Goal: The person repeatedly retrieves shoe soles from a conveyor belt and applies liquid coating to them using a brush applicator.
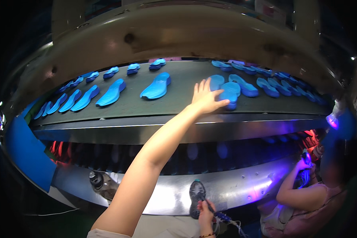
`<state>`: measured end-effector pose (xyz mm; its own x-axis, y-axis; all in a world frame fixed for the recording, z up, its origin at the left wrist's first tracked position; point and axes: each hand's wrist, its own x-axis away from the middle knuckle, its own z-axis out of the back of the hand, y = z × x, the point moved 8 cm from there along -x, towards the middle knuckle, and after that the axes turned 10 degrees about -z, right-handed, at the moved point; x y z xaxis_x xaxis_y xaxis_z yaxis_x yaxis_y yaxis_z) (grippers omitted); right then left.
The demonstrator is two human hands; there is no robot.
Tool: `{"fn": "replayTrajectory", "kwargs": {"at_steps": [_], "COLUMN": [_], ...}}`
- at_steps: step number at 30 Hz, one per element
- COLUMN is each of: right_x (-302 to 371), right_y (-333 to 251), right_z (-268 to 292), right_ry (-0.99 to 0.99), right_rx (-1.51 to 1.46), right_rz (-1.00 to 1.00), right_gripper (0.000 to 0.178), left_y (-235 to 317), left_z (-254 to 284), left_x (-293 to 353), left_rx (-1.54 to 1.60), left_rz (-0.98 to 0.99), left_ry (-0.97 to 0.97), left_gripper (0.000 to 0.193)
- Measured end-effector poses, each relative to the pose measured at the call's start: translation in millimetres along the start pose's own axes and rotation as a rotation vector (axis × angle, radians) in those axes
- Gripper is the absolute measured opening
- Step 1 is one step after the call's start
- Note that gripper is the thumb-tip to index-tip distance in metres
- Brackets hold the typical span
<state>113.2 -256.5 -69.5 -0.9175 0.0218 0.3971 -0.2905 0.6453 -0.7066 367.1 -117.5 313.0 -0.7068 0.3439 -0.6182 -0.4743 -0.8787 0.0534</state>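
My left hand (205, 98) reaches across the belt with its fingers spread, at the near-left edge of a small cluster of blue shoe soles (230, 92). Its fingertips overlap a sole there; whether they press on it I cannot tell. Low in the middle, my right hand (206, 214) is closed round a thin dark brush-like tool (202, 197) with tubing trailing off to the right. The tool's tip meets a dark shoe sole (196, 188), which lies on the metal ledge (166, 194).
Rows of blue soles (156, 86) lie along the dark conveyor belt (190, 91) under a metal hood (178, 33). A black-capped bottle (96, 179) stands left on the ledge. At right, a co-worker (305, 196) holds a purple-lit item beside a lamp (333, 120).
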Motion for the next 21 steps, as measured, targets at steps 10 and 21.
{"fn": "replayTrajectory", "kwargs": {"at_steps": [10, 21], "right_x": [17, 6], "right_y": [15, 17], "right_z": [15, 43], "right_ry": [0.127, 0.094], "right_rx": [0.184, -0.001], "right_rz": [-0.302, -0.306], "right_gripper": [0.021, 0.021], "left_y": [18, 43], "left_z": [-69, -30], "left_x": [-68, -31], "left_rx": [0.274, -0.194], "left_rz": [0.000, -0.156], "left_ry": [0.081, 0.026], "left_gripper": [0.047, 0.021]}}
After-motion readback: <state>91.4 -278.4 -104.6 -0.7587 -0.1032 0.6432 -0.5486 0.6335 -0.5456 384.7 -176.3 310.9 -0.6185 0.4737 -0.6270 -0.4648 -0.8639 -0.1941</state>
